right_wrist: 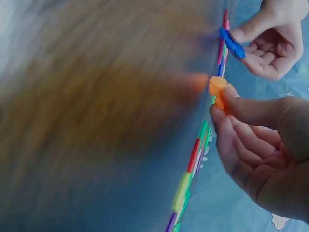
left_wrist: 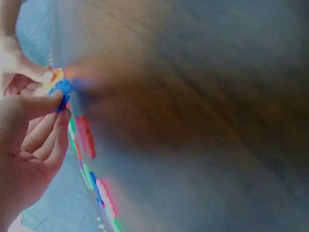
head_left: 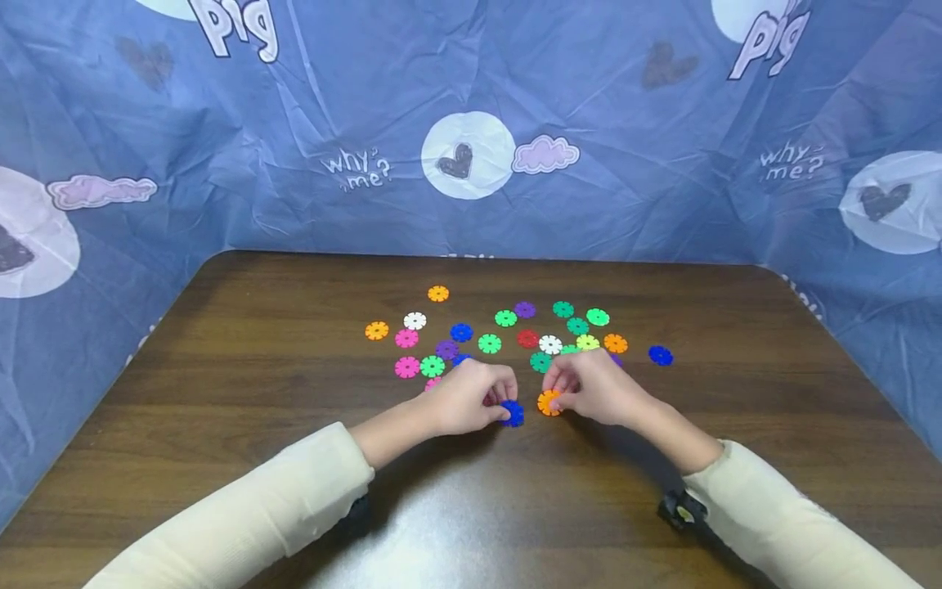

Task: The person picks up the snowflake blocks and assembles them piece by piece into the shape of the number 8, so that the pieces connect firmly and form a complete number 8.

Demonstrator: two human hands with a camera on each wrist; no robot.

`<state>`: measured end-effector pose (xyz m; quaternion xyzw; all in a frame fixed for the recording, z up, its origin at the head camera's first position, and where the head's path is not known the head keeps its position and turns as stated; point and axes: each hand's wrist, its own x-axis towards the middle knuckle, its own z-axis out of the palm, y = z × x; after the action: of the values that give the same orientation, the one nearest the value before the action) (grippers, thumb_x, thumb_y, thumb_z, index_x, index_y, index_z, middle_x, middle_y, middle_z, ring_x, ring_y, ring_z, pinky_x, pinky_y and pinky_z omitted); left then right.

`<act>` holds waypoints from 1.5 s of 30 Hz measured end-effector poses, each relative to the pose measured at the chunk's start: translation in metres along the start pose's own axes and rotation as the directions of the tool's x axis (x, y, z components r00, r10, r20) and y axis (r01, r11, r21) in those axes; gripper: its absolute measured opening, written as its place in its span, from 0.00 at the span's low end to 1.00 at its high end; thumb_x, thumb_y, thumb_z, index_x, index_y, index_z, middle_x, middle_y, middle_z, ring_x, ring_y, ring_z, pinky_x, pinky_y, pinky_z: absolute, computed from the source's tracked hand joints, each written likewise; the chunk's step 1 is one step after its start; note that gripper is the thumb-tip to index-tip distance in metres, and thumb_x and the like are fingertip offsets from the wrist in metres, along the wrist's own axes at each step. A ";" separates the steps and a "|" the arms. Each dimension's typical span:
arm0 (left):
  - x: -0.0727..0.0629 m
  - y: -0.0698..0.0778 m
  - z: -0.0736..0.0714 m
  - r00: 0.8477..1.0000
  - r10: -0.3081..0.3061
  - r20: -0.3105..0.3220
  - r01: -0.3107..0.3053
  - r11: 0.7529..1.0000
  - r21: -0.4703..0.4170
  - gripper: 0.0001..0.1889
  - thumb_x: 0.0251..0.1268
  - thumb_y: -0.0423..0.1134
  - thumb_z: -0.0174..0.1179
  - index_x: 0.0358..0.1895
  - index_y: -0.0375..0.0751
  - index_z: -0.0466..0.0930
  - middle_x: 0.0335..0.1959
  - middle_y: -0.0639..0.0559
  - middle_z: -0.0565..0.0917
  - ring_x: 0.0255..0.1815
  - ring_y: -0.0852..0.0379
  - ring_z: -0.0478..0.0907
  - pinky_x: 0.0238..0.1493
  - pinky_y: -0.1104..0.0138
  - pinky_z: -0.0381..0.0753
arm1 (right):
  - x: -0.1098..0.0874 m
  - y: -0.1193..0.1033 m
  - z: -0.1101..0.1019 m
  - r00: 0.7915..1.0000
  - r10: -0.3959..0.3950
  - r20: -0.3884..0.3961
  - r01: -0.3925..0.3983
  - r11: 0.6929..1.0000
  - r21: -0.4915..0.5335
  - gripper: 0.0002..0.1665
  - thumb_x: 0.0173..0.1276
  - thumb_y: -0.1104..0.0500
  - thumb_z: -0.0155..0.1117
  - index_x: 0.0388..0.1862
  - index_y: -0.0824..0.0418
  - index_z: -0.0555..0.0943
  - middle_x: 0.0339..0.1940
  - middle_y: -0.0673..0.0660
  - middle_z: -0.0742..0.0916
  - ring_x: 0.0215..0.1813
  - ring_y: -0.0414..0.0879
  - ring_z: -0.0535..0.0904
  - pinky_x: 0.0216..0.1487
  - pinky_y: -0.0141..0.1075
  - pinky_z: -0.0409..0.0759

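Between thumb and fingers my left hand [head_left: 471, 397] pinches a blue notched plastic disc [head_left: 513, 413], tilted up on edge. My right hand [head_left: 598, 388] pinches an orange notched disc [head_left: 548, 402] the same way, just to the right of the blue one. In the head view a small gap separates the two discs. The right wrist view shows the orange disc [right_wrist: 218, 91] close over the table, with the blue disc [right_wrist: 232, 43] beyond it. From the left wrist, the blue disc [left_wrist: 61, 94] overlaps the orange disc [left_wrist: 54, 79].
Several more notched discs lie flat beyond the hands, among them a red disc [head_left: 527, 338], a white disc [head_left: 415, 321] and a pink disc [head_left: 407, 367]. Another blue disc [head_left: 661, 355] sits apart at the right. A blue printed cloth [head_left: 383, 90] hangs behind the brown wooden table [head_left: 280, 311].
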<state>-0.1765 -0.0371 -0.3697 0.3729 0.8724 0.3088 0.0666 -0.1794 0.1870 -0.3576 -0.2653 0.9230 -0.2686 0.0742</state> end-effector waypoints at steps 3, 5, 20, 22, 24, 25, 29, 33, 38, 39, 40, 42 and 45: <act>-0.002 -0.002 -0.004 0.993 -0.093 -0.068 0.085 0.990 -0.112 0.05 0.57 0.32 0.67 0.34 0.37 0.82 0.29 0.47 0.88 0.31 0.59 0.85 0.36 0.76 0.82 | 0.002 -0.003 0.002 0.997 0.004 -0.076 0.000 0.998 0.061 0.07 0.53 0.64 0.75 0.32 0.61 0.86 0.27 0.53 0.89 0.28 0.38 0.83 0.29 0.25 0.80; -0.003 -0.003 -0.008 0.978 -0.190 -0.086 0.168 0.962 -0.217 0.05 0.57 0.33 0.68 0.34 0.36 0.84 0.29 0.46 0.88 0.30 0.58 0.85 0.34 0.75 0.82 | 0.004 -0.005 0.003 0.991 0.013 -0.131 0.001 0.995 0.102 0.08 0.53 0.63 0.75 0.33 0.62 0.87 0.27 0.55 0.90 0.27 0.39 0.84 0.29 0.25 0.81; -0.008 0.004 -0.033 0.859 -0.511 0.017 0.417 0.682 -0.600 0.09 0.59 0.33 0.65 0.40 0.32 0.85 0.29 0.45 0.88 0.26 0.63 0.81 0.42 0.61 0.87 | 0.012 -0.027 0.002 0.950 0.029 -0.312 0.069 0.952 0.298 0.08 0.50 0.61 0.77 0.30 0.60 0.88 0.28 0.57 0.91 0.27 0.39 0.86 0.30 0.29 0.84; -0.009 0.005 -0.035 0.856 -0.517 0.029 0.430 0.679 -0.596 0.09 0.59 0.34 0.66 0.40 0.33 0.86 0.29 0.46 0.89 0.27 0.63 0.82 0.42 0.61 0.87 | 0.012 -0.029 0.002 0.948 0.018 -0.319 0.082 0.951 0.299 0.08 0.50 0.61 0.77 0.30 0.60 0.88 0.28 0.57 0.91 0.27 0.38 0.86 0.30 0.29 0.84; -0.011 0.005 -0.037 0.855 -0.518 0.033 0.436 0.682 -0.588 0.09 0.59 0.34 0.66 0.40 0.33 0.86 0.29 0.46 0.89 0.27 0.62 0.82 0.41 0.62 0.86 | 0.013 -0.030 0.003 0.945 0.012 -0.326 0.093 0.949 0.303 0.08 0.50 0.62 0.77 0.30 0.60 0.88 0.28 0.57 0.91 0.28 0.37 0.86 0.31 0.28 0.84; -0.011 0.005 -0.038 0.853 -0.521 0.033 0.440 0.683 -0.584 0.09 0.59 0.35 0.66 0.40 0.33 0.86 0.29 0.46 0.89 0.27 0.62 0.82 0.40 0.63 0.86 | 0.013 -0.030 0.003 0.944 0.009 -0.329 0.098 0.947 0.307 0.08 0.50 0.62 0.77 0.31 0.61 0.88 0.28 0.57 0.91 0.29 0.37 0.86 0.32 0.28 0.85; -0.012 0.007 -0.041 0.848 -0.528 0.035 0.450 0.684 -0.574 0.09 0.59 0.36 0.66 0.40 0.35 0.86 0.28 0.48 0.89 0.29 0.57 0.84 0.39 0.64 0.85 | 0.014 -0.034 0.003 0.942 0.009 -0.335 0.108 0.938 0.329 0.07 0.51 0.62 0.77 0.30 0.61 0.88 0.28 0.57 0.91 0.29 0.38 0.87 0.33 0.28 0.85; -0.012 0.008 -0.043 0.842 -0.539 0.037 0.460 0.679 -0.572 0.09 0.59 0.35 0.66 0.40 0.34 0.86 0.26 0.50 0.88 0.30 0.55 0.84 0.34 0.66 0.82 | 0.016 -0.039 0.005 0.939 -0.012 -0.344 0.139 0.927 0.349 0.07 0.50 0.63 0.77 0.29 0.62 0.88 0.28 0.58 0.90 0.29 0.39 0.87 0.33 0.29 0.85; -0.014 0.009 -0.045 0.798 -0.602 0.043 0.495 0.612 -0.617 0.08 0.59 0.33 0.66 0.40 0.34 0.86 0.22 0.53 0.86 0.26 0.58 0.81 0.26 0.72 0.73 | 0.021 -0.047 0.008 0.930 -0.032 -0.366 0.174 0.916 0.362 0.08 0.48 0.63 0.78 0.29 0.63 0.88 0.27 0.59 0.90 0.28 0.41 0.87 0.31 0.30 0.85; -0.015 0.008 -0.045 0.792 -0.610 0.041 0.495 0.600 -0.629 0.08 0.58 0.32 0.66 0.40 0.33 0.86 0.21 0.53 0.86 0.26 0.59 0.80 0.25 0.73 0.71 | 0.022 -0.048 0.008 0.929 -0.030 -0.368 0.175 0.914 0.367 0.08 0.48 0.63 0.78 0.29 0.63 0.88 0.28 0.59 0.90 0.27 0.41 0.86 0.31 0.30 0.85; -0.016 0.009 -0.046 0.784 -0.619 0.044 0.497 0.583 -0.643 0.08 0.58 0.32 0.66 0.40 0.33 0.86 0.21 0.54 0.86 0.25 0.59 0.80 0.24 0.73 0.70 | 0.023 -0.049 0.008 0.929 -0.027 -0.369 0.175 0.911 0.374 0.08 0.48 0.63 0.78 0.29 0.63 0.88 0.28 0.59 0.90 0.27 0.41 0.86 0.31 0.30 0.85; -0.017 0.008 -0.047 0.785 -0.618 0.051 0.492 0.571 -0.658 0.09 0.59 0.32 0.65 0.41 0.33 0.86 0.21 0.54 0.86 0.25 0.60 0.79 0.24 0.73 0.69 | 0.025 -0.050 0.008 0.932 -0.019 -0.363 0.173 0.901 0.398 0.09 0.48 0.64 0.78 0.29 0.64 0.88 0.28 0.60 0.90 0.28 0.40 0.87 0.32 0.31 0.85; -0.021 0.007 -0.050 0.800 -0.595 0.085 0.489 0.563 -0.667 0.09 0.60 0.32 0.64 0.43 0.32 0.84 0.21 0.55 0.86 0.24 0.62 0.78 0.26 0.73 0.72 | 0.028 -0.050 0.007 0.942 -0.017 -0.336 0.163 0.896 0.412 0.10 0.49 0.65 0.77 0.31 0.66 0.87 0.30 0.62 0.90 0.30 0.39 0.87 0.35 0.30 0.86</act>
<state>-0.1749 -0.0721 -0.3277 0.0134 0.7793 0.5868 0.2196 -0.1784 0.1334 -0.3365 -0.2376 0.8259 -0.5103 -0.0338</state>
